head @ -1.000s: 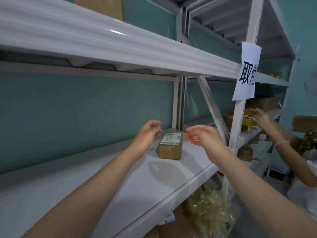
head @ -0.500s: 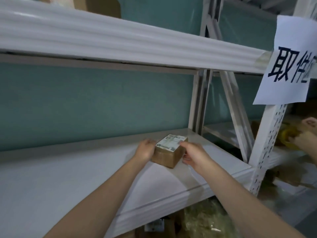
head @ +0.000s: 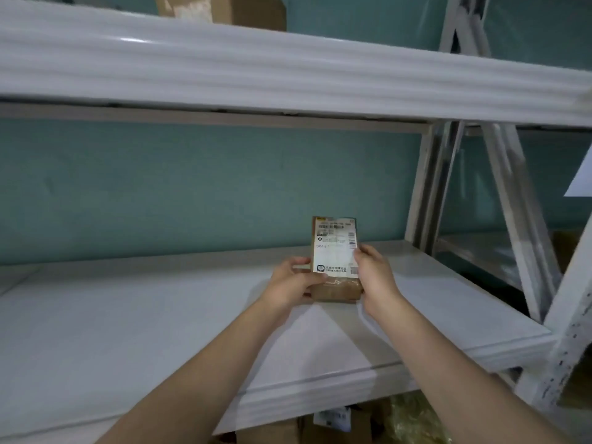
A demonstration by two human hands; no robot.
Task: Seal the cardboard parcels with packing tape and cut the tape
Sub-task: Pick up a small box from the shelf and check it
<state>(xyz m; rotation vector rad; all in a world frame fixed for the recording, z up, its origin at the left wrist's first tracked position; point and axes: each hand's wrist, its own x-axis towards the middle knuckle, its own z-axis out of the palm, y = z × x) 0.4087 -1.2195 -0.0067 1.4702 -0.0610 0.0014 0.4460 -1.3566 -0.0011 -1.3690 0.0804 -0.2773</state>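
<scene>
At the left of the frame the white shelf board (head: 128,315) lies wide and bare, with the green wall (head: 192,187) behind it and the thick white beam (head: 288,75) of the upper shelf across the top. A brown box (head: 224,8) stands on that upper shelf, at the top edge of the picture.

A little right of the centre, the left hand (head: 293,285) grips the left edge of the parcel (head: 334,251). Its fingers are curled round the side, and the thumb lies on the front face, at the lower corner of the white label. The parcel is a small cardboard box over the back part of the shelf board, close to the wall. It stands on end, with its long axis up and down in the picture, and the label side faces the camera. If its lower end touches the board, I cannot tell.

The right hand (head: 374,277) grips the right edge of the parcel with curled fingers, so both hands are clamped on it.

Further right the board ends near a slanted brace (head: 512,203) and the white post (head: 570,331) with holes. In the lower part of the frame, under the front edge of the board, some cartons (head: 336,424) are visible.
</scene>
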